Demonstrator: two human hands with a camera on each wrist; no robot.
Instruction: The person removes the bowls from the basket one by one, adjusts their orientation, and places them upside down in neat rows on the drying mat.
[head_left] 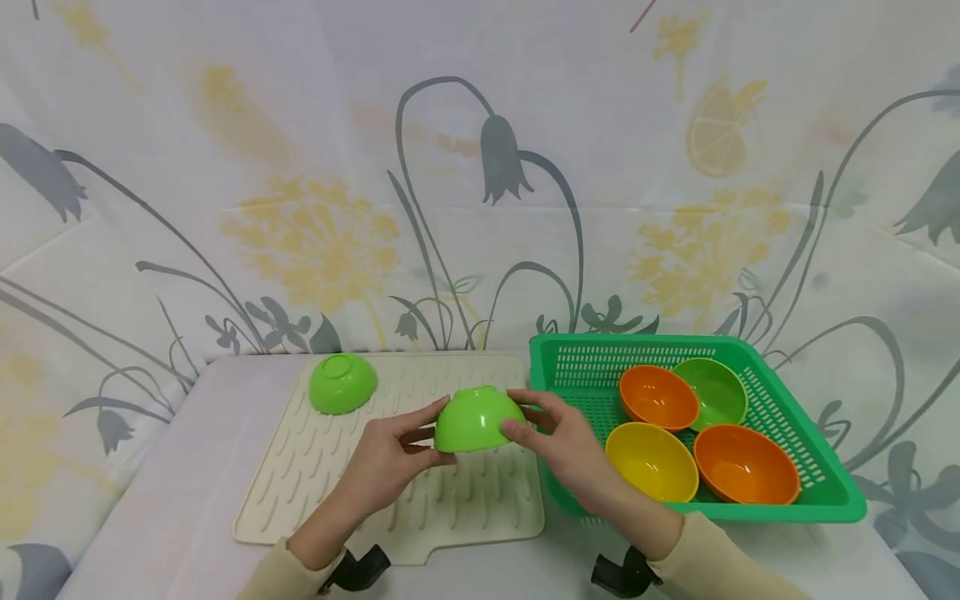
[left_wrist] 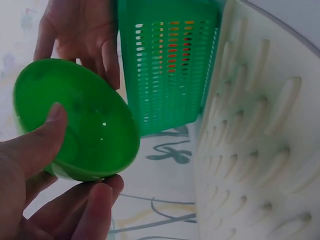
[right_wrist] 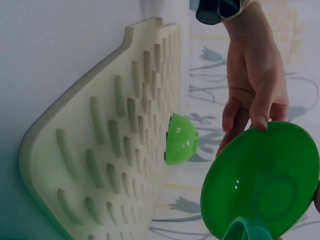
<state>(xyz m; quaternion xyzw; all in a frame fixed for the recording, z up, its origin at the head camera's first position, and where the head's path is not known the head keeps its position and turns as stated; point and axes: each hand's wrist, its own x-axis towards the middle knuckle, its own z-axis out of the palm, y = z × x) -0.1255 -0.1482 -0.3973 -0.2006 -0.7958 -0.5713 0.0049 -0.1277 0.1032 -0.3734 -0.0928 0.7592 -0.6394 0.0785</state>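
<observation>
Both hands hold a green bowl upside down above the ribbed cream drying mat. My left hand grips its left side; in the left wrist view the thumb lies inside the bowl and the fingers are outside. My right hand pinches the right side, thumb on the near wall and fingers by the base. The bowl's hollow inside faces the right wrist camera. Another green bowl rests upside down on the mat's far left corner.
A green slotted basket stands to the right of the mat. In it lie two orange bowls, a yellow bowl and a green bowl, openings up. Behind the table hangs a flowered cloth.
</observation>
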